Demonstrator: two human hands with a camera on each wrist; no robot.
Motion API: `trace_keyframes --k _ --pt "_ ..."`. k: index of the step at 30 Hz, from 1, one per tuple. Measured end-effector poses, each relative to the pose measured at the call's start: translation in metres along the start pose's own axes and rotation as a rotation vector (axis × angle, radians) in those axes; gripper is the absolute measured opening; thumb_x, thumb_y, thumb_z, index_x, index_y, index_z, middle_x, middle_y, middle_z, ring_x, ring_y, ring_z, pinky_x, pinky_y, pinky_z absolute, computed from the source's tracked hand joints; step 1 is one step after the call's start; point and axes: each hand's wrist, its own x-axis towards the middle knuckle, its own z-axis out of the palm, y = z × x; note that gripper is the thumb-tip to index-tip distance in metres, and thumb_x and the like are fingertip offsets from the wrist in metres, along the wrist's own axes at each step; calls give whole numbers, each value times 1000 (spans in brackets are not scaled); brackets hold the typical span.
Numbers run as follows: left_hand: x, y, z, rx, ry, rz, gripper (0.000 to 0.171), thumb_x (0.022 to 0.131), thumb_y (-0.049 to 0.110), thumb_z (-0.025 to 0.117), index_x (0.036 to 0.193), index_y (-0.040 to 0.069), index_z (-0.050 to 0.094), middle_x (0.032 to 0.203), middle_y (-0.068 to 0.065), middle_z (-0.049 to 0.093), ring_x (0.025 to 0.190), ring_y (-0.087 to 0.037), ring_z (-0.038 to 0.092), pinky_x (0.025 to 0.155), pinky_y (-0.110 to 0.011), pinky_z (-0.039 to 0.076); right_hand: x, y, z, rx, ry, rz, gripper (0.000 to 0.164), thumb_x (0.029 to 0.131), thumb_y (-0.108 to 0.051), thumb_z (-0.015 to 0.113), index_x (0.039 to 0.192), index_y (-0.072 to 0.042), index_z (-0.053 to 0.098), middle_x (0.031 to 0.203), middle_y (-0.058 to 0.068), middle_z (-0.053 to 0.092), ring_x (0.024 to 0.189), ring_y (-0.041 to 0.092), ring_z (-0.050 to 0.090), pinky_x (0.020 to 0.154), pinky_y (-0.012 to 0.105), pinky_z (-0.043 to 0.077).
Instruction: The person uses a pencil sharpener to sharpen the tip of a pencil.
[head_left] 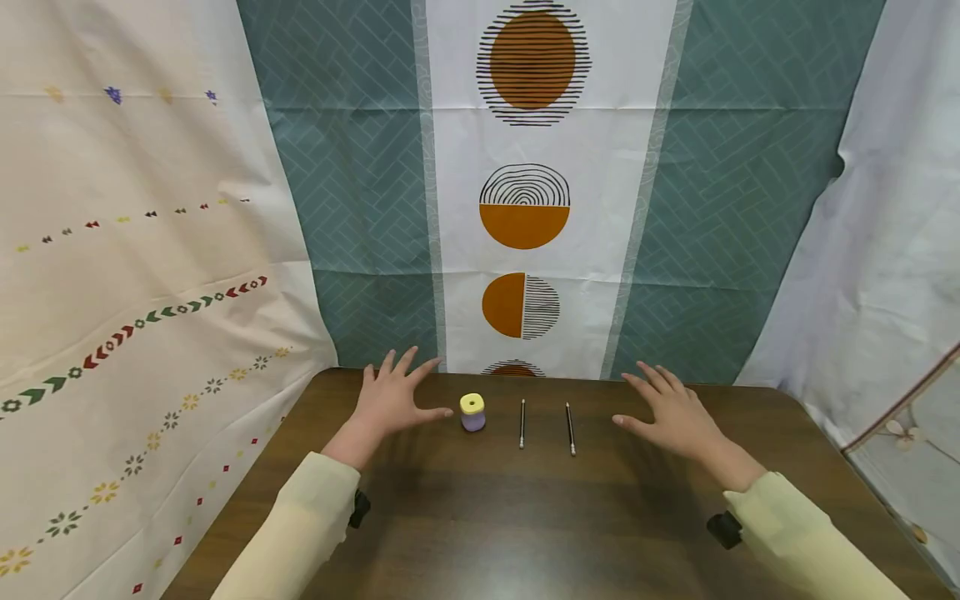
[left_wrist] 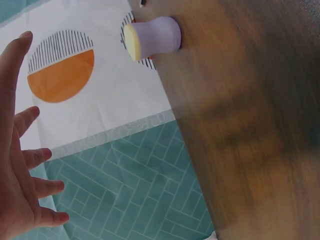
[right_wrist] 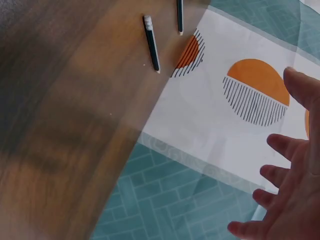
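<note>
A small pencil sharpener point(head_left: 473, 418), lilac with a yellow top that has a dark hole, stands upright on the wooden table. To its right lie two dark pencils, the nearer one point(head_left: 522, 427) and the farther one point(head_left: 571, 432), points toward the back. My left hand point(head_left: 392, 402) hovers left of the sharpener point(left_wrist: 159, 38), fingers spread and holding nothing. On the other side my right hand point(head_left: 672, 417) hangs in the air right of the pencils, its fingers also spread. The right wrist view shows the right-hand pencil point(right_wrist: 152, 45) beyond that hand's reach.
The dark wooden table point(head_left: 465, 533) ends at a hanging cloth point(head_left: 375, 192) with orange circles and teal sides. A cream patterned cloth point(head_left: 150, 275) hangs on the left, a white one point(head_left: 885, 275) on the right. Dark bands circle both wrists.
</note>
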Motion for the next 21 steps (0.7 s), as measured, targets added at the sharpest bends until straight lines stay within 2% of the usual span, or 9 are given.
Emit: trace_keyframes --k 9,16,21 --pt "-2 -1 13 -46 14 1 89 84 69 69 156 23 44 164 -19 37 149 -46 38 114 -71 34 -2 0 11 39 97 -10 62 94 -39 71 142 -2 56 151 28 49 135 55 48 101 70 46" --pt "-3 -1 27 -158 43 0 85 87 59 72 155 16 44 157 -22 47 143 -45 46 113 -72 36 -3 0 20 146 92 18 56 98 -32 67 140 3 55 142 29 57 131 51 54 103 65 48" --pt "-2 -3 40 -255 38 -35 85 88 55 72 155 12 43 155 -21 50 143 -46 47 112 -76 33 -2 -3 29 235 88 59 53 101 -28 64 141 6 53 142 31 56 132 51 53 104 65 46"
